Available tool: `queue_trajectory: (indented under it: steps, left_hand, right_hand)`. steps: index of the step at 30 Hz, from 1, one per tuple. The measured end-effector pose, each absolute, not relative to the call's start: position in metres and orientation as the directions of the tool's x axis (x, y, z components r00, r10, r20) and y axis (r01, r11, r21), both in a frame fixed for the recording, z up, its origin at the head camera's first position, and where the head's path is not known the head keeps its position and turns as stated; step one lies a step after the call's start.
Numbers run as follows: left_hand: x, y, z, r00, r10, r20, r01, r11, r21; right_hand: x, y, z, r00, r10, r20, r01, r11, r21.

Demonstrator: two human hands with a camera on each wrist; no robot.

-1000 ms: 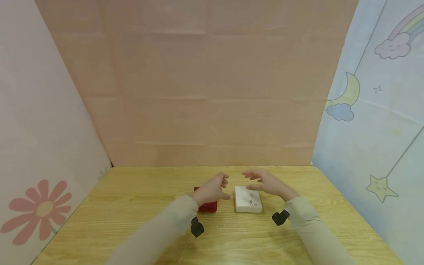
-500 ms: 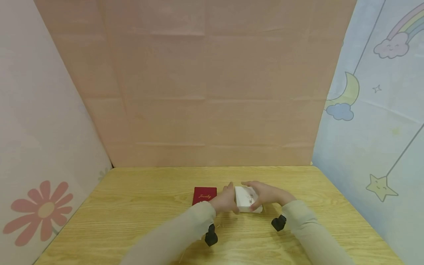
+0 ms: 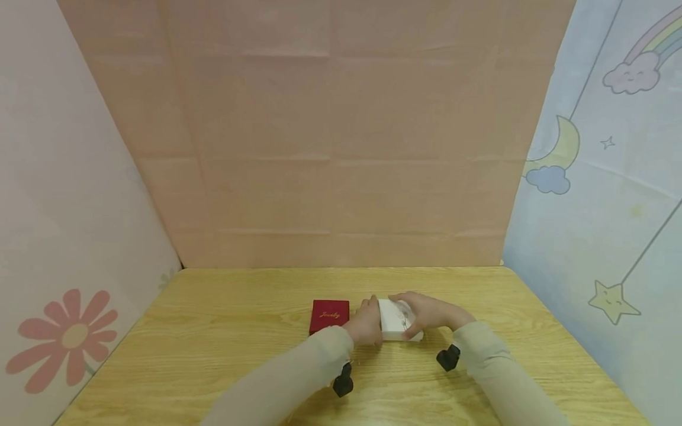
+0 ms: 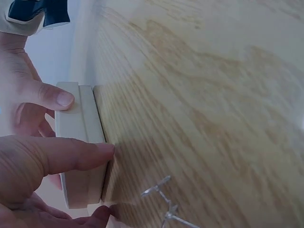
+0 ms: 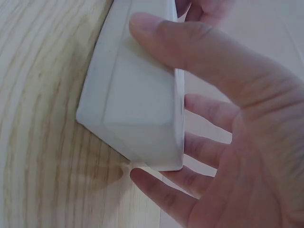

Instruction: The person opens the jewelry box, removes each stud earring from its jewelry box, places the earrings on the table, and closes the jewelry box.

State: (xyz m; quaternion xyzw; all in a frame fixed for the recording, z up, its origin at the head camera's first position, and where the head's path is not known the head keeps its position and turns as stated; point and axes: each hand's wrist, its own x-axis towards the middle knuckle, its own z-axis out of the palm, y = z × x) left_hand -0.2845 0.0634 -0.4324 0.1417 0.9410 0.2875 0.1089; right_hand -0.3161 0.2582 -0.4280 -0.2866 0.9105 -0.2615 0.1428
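A white box [image 3: 396, 322] is lying on the wooden table [image 3: 213, 349], a little right of the table's middle and toward its near half, and both hands are closing on it from opposite sides. The left hand [image 3: 366, 322] is sitting against the box's left side; in the left wrist view its thumb and a finger [image 4: 71, 154] are curling over the box's edge [image 4: 80, 142], gripping it where the lid meets the base. The right hand [image 3: 428, 312] is coming over the box from the right and far side, its fingers wrapping the top and its thumb lying across the near face, as the right wrist view shows, where the box [image 5: 137, 99] is resting with one corner on the table and the fingers [image 5: 190, 47] are clasping it. So the box is lying between the two hands, touching both, with neither hand loose.

A red box [image 3: 328, 315] with gold lettering is lying flat just to the left of the left hand, near the white box but apart from it. A small silvery metal piece [image 4: 164, 202] is lying on the table just beside the white box in the left wrist view; what it is cannot be told. Pale sleeves [image 3: 298, 373] are covering both forearms.
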Motion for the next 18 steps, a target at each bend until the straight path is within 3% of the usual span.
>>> queue_trajectory:
  steps: [9,18]
  left_hand:
    - [-0.2894,0.0688,-0.4407,-0.95,0.281,-0.137,0.176,0.843,0.509]
    - [-0.2885,0.0711,-0.4386,-0.942,0.29,-0.168,0.147,0.808,0.571]
  right_hand:
    - [-0.3152,0.258,-0.4252,-0.787,-0.607,-0.109,-0.457,0.692,-0.559]
    - [-0.3159,0.2589,-0.426,-0.783,-0.612,-0.113,-0.454,0.686,-0.569]
